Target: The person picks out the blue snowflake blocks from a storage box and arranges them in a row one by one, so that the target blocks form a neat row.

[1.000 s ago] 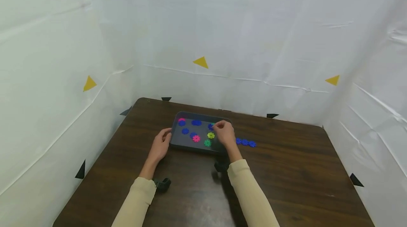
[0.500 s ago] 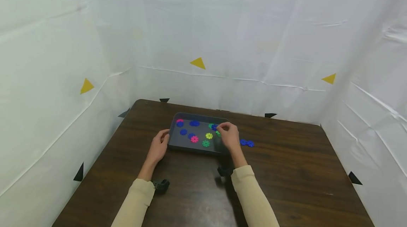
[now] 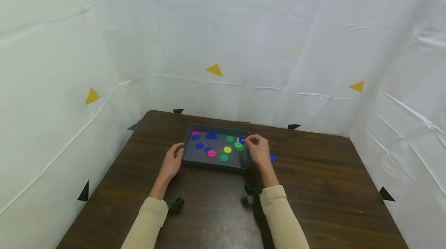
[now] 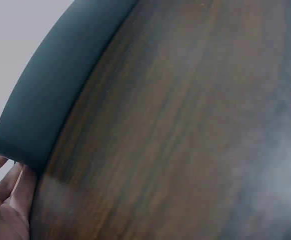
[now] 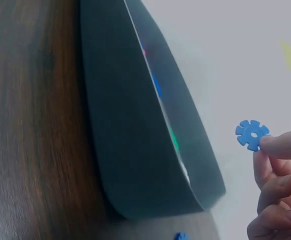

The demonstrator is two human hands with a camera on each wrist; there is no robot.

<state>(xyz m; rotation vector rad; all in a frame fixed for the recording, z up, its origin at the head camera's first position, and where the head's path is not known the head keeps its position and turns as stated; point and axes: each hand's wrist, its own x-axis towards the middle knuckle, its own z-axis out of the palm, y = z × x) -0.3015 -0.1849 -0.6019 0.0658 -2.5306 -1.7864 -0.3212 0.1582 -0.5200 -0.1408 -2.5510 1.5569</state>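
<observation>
A grey tray [image 3: 219, 165] with low walls lies on the table, loose flower-shaped plastic discs inside it. My left hand [image 3: 172, 162] holds the tray's left side, fingers bent at the wall; the left wrist view shows that hand [image 4: 8, 205] against the tray corner. Over the tray's right side, my right hand [image 3: 259, 151] pinches a blue notched disc [image 5: 249, 134] between thumb and finger, raised above the rim. Below it are green discs [image 3: 239, 146] and a yellow disc [image 3: 227, 150]. Another blue disc [image 3: 273, 158] sits on the table, partly behind the right hand.
The brown wooden table [image 3: 313, 187] reaches out on all sides of the tray. White sheeting [image 3: 265, 47] with yellow and black triangles hangs behind and beside it. Further left in the tray lie pink discs [image 3: 211, 153] and several blue discs [image 3: 211, 136].
My right hand has drawn rightward with the blue disc, uncovering green discs in the tray and covering more of the blue discs on the table. The left hand stays at the tray.
</observation>
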